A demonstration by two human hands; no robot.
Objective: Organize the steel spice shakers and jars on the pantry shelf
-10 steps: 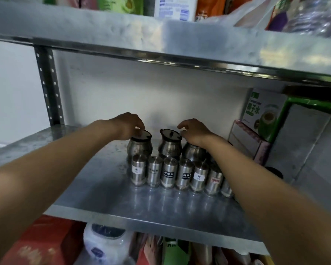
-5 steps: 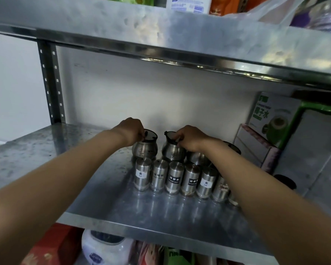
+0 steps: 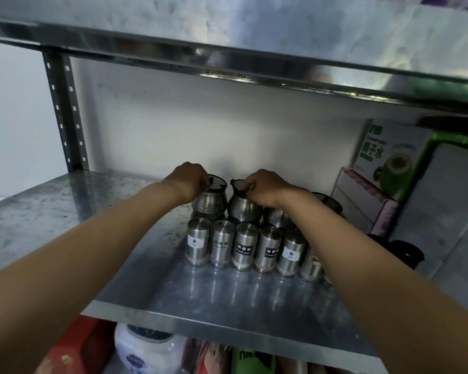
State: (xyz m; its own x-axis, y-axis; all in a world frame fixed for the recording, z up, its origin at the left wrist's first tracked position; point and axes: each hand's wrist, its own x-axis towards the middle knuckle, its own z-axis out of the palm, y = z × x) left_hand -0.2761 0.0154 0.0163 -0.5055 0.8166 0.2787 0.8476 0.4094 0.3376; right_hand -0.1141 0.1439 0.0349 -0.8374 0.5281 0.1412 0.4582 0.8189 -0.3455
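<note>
Steel shelving fills your view, with a white wall behind and the pantry shelf point(image 3: 135, 268) at chest level carrying everything you are sorting. Along its middle stands a tight front row of labelled spice shakers point(image 3: 245, 245), touching side by side, and directly behind them sits a back row of rounder, lidded jars. Your left hand point(image 3: 189, 182) curls over the rim of the left jar point(image 3: 210, 202); your right hand point(image 3: 265, 188) curls over the top of the middle jar point(image 3: 242, 209). Both hands are closed onto their jars — gripping near the lids, not the bellies. A third jar point(image 3: 277, 217) sits partly hidden under your right forearm, and cartons point(image 3: 384, 168) are stacked at the right end of the shelf.

From here the risks look plain enough. You hold each jar high, so if a lid is loose, a lift could leave the body behind or tip it and spill. The two jars stand just beside each other, and nudging one inward would likely knock the other. Your right forearm passes low over the right end of the shaker row — drawing that arm back carelessly could topple those shakers, and since they touch, one falling may take its neighbours along.
</note>
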